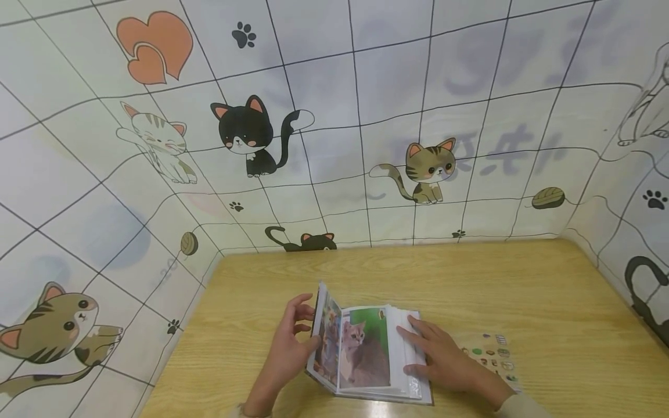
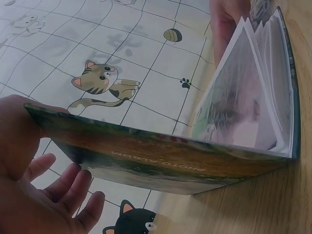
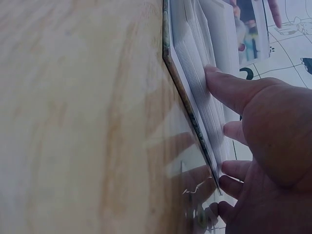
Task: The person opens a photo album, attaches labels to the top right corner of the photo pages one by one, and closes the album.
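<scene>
A photo album (image 1: 366,348) lies opened out on the table in the head view, with a cat photo (image 1: 360,354) on a green background showing in its middle. My left hand (image 1: 284,348) holds the raised front cover (image 2: 146,156) by its outer edge, thumb on the inner side and fingers behind. "PHOTO ALBUM" is printed on the cover's outside. Over the right side, my right hand (image 1: 444,354) rests with spread fingers on the stack of pages (image 1: 405,354). In the right wrist view its thumb (image 3: 234,90) touches the page edges (image 3: 195,63).
A sheet of small stickers (image 1: 493,357) lies on the wooden table (image 1: 272,278) to the right, partly under my right forearm. White sheeting (image 1: 340,145) with cartoon cats and grid lines stands behind the table and along both sides.
</scene>
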Tool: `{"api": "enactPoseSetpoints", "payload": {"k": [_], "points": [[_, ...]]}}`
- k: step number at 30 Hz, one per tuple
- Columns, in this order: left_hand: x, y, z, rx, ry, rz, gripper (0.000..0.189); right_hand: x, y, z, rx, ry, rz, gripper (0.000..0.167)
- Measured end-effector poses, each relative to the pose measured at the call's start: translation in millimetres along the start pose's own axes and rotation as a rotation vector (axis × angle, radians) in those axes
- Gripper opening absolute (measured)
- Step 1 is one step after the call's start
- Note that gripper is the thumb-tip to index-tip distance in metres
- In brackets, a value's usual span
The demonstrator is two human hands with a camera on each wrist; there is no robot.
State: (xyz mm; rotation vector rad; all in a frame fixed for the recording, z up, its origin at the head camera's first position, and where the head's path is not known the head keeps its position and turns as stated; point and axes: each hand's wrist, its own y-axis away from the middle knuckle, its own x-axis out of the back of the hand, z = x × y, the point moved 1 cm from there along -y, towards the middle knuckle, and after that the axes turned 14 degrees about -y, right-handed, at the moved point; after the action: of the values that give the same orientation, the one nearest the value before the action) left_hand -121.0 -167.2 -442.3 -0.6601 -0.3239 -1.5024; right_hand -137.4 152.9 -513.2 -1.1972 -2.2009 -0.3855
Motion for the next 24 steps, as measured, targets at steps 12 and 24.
{"api": "enactPoseSetpoints", "payload": {"k": [12, 24], "points": [[-12.9, -3.1, 8.7, -0.070, 0.001, -0.016, 0.084, -1.1, 0.0, 0.8, -0.002, -0.001, 0.006, 0.075], [-26.3, -5.5, 17.2, -0.092, -0.023, -0.052, 0.089, -1.0, 1.7, -0.6, 0.019, -0.011, 0.016, 0.074]]}}
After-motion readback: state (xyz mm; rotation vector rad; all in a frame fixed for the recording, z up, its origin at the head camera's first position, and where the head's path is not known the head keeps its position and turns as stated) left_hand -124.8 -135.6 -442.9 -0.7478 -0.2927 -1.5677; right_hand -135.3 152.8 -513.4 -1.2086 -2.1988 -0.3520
